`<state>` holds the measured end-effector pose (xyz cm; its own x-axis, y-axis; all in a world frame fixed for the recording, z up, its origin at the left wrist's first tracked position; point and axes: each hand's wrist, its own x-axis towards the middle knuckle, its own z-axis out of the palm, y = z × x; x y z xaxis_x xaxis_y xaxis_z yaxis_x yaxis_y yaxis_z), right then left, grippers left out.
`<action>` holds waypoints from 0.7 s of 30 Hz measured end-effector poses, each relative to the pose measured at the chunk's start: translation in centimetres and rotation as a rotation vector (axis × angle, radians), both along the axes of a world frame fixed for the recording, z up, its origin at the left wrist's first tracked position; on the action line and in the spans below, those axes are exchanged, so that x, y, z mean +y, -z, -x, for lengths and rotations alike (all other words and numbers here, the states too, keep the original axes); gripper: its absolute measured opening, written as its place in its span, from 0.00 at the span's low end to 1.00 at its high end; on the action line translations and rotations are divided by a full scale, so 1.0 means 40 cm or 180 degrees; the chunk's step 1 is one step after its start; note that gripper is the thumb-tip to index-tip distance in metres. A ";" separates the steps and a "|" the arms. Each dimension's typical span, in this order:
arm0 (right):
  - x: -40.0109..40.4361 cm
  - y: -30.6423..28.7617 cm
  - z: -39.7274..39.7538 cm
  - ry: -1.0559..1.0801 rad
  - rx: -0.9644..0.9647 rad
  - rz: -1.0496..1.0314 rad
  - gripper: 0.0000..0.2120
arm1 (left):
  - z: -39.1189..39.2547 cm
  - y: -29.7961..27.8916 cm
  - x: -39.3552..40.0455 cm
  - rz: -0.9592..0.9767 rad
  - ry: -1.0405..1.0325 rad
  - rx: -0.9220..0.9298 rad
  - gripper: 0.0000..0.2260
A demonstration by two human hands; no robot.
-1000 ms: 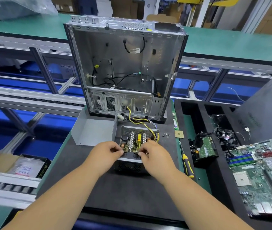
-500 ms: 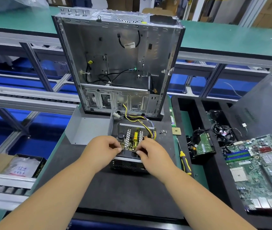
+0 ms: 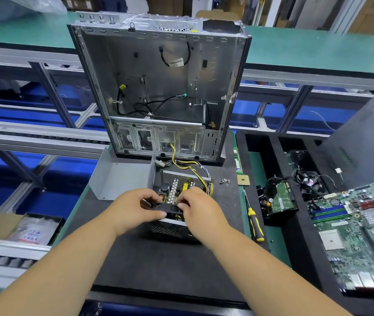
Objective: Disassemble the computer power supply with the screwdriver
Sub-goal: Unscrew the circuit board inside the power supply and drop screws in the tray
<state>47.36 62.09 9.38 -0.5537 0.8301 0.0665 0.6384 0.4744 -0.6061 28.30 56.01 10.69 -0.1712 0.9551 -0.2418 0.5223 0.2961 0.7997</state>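
Power supply sits centre frame on the black mat, lid off, board and yellow cables exposed. Both hands work at its near edge.

Left hand: fingers curled, pinching the left end of a black part, likely the fan, at the near wall. Right hand: fingers curled onto the same part's right end. The part looks tilted, half raised out of the case; whether it is wholly free cannot be told.

Step in hand, by my reading: lifting the fan out of the housing.
- Lift evenly from both ends so it does not jam against the metal wall.
- Its lead probably runs to the board; ease up slowly and check for a plug before pulling clear.
- Keep fingertips off the capacitors and heatsinks just behind.

Around:
- Screwdriver, yellow and black handle, lies idle right of the supply, at the mat's edge; near the right forearm.
- Loose screws on the mat just right of the supply's far corner; a sweep of the wrist could scatter them.
- Grey cover lies open at left, touching the supply.
- Empty case stands upright behind; the yellow cables run from the supply toward its base and limit how far the supply can be dragged.
- Motherboard lower right, hard drive between it and the screwdriver, in a black tray.
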 end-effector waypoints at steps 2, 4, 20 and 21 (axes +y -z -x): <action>0.000 -0.004 -0.004 -0.0002 0.0124 0.0010 0.05 | -0.005 -0.005 0.000 -0.0118 -0.0101 0.0070 0.11; 0.001 -0.009 -0.015 -0.0041 0.0248 0.0041 0.05 | -0.012 -0.014 0.003 -0.0233 -0.0192 -0.0047 0.10; 0.034 -0.162 -0.054 0.0188 0.1099 0.0861 0.10 | -0.023 -0.155 0.044 -0.1031 -0.0243 -0.0424 0.02; 0.034 -0.165 -0.057 0.0186 0.1190 0.1025 0.10 | -0.023 -0.155 0.052 -0.1066 -0.0213 -0.0297 0.02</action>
